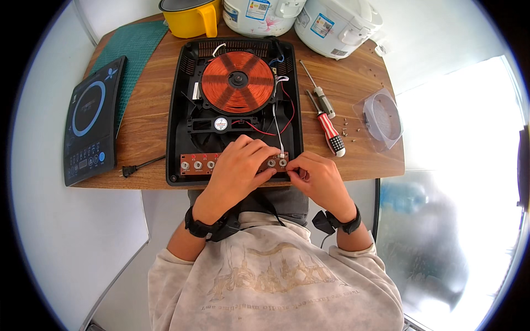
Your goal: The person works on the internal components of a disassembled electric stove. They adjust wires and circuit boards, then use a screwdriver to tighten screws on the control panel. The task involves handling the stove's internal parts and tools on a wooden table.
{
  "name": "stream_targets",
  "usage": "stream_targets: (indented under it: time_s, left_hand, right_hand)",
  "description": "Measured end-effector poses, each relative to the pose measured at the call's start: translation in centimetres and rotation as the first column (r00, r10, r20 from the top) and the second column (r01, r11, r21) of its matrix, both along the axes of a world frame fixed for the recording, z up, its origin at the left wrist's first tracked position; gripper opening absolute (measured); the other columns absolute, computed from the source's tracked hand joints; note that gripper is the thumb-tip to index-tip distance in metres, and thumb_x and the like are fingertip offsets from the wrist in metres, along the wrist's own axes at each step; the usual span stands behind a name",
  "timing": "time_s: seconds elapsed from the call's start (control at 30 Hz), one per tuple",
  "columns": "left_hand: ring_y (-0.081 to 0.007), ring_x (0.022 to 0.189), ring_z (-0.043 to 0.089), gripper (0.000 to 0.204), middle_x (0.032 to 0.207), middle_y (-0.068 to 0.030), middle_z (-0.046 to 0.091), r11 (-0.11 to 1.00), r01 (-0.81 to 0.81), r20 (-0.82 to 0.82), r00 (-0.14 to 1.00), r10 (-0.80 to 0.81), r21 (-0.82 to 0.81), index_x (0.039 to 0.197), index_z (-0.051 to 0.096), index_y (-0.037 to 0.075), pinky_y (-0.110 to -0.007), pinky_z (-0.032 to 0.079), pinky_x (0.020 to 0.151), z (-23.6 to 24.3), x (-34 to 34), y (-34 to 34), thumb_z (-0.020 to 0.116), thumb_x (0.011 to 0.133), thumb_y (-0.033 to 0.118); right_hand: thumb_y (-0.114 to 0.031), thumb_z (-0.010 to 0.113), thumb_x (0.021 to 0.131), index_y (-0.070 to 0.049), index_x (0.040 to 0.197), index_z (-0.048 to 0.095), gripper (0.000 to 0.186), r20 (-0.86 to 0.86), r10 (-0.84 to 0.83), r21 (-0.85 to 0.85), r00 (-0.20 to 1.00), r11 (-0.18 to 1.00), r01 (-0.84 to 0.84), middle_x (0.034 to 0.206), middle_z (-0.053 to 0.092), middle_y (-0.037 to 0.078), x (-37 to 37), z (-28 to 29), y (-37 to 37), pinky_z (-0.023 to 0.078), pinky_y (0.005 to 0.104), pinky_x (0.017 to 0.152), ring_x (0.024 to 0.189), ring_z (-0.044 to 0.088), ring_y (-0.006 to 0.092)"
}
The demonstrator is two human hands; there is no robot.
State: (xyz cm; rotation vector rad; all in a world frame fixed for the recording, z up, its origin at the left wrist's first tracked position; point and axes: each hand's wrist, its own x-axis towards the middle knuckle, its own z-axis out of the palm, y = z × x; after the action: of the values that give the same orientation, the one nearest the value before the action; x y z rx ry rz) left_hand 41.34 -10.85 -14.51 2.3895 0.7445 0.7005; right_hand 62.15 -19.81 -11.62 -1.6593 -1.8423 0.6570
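A reddish-brown control board (191, 165) with round buttons lies along the near edge of the black induction cooker base (171, 127). My left hand (234, 168) reaches over its middle, with the fingers at the far edge and the thumb at the near edge, closed across it. At the board's right end my right hand (321, 179) is closed, thumb and fingertips pinching by the corner. A white plug (281, 155) with thin wires meets the board between the hands. Behind it sit a speaker-like round disc (221, 124) and the copper coil (221, 74).
Two screwdrivers (326, 105) and several small screws (345, 127) lie right of the base, beside a clear plastic tub (382, 118). The black glass cooktop panel (88, 121) rests at left on a green cutting mat (138, 47). A yellow pot (187, 22) and two white rice cookers (334, 30) stand behind.
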Motion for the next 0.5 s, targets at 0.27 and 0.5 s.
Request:
stream_targets:
  time_s: [0.27, 0.5]
  left_hand:
    - [-0.0265, 0.105, 0.059, 0.041, 0.11, -0.003, 0.066, 1.0, -0.002, -0.003, 1.0, 0.002, -0.007, 0.119, 0.072, 0.012, -0.039, 0.05, 0.093, -0.12, -0.05, 0.11, 0.083, 0.08, 0.018]
    - [-0.0265, 0.105, 0.058, 0.041, 0.11, -0.0027, 0.066, 1.0, 0.003, 0.008, 1.0, -0.003, -0.004, 0.119, 0.071, 0.012, -0.039, 0.05, 0.093, -0.53, -0.25, 0.24, 0.083, 0.081, 0.018]
  right_hand:
    - [-0.006, 0.073, 0.085, -0.003, 0.095, 0.072, 0.011, 0.054, 0.053, -0.002, 0.997, 0.999, -0.053, 0.087, 0.065, 0.012, 0.12, -0.34, 0.52, 0.053, 0.0432, 0.068, 0.074, 0.065, 0.0347]
    - [-0.007, 0.074, 0.085, -0.003, 0.094, 0.072, 0.01, 0.034, -0.002, 0.014, 0.999, 1.0, 0.001, 0.085, 0.065, 0.011, -0.36, -0.71, 0.33, 0.053, 0.0423, 0.067, 0.072, 0.066, 0.0332]
